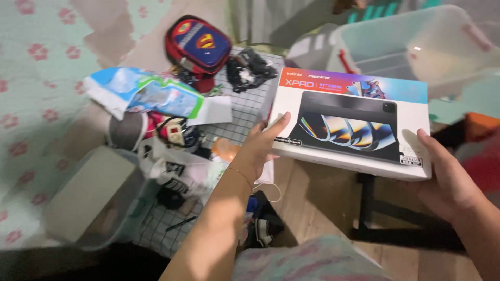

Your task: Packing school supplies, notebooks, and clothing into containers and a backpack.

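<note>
Cardboard box: you hold one flat white cardboard tablet box (351, 122) with a dark tablet pictured on its lid, up in the air between both hands, above the wooden floor (312, 203) and just in front of the clear tub.
Left hand: your left hand (258, 151) grips the box's left short edge, thumb on top, fingers under.
Right hand: your right hand (448, 179) cups the box's right lower corner from beneath, thumb on the lid.
Risk of slipping: the box rests on edge grips only; loosen either hand and it tips and may drop onto the floor or the black frame (385, 213) below.
Risk of knocking: swing it left and you may sweep the loose pile beside your wrist.
Near clutter: one grey lidded plastic bin (91, 195) at your left; one white printed bag (177, 169); one wire grid panel (239, 112) under the pile.
Middle: one blue and white plastic pouch (146, 96); one white plug adapter (176, 134); one black tangle of straps (250, 67).
Far: one red and blue small backpack (198, 47); one large clear plastic storage tub (416, 47) with red latches, two seen.
Hands counted: two, both yours.
</note>
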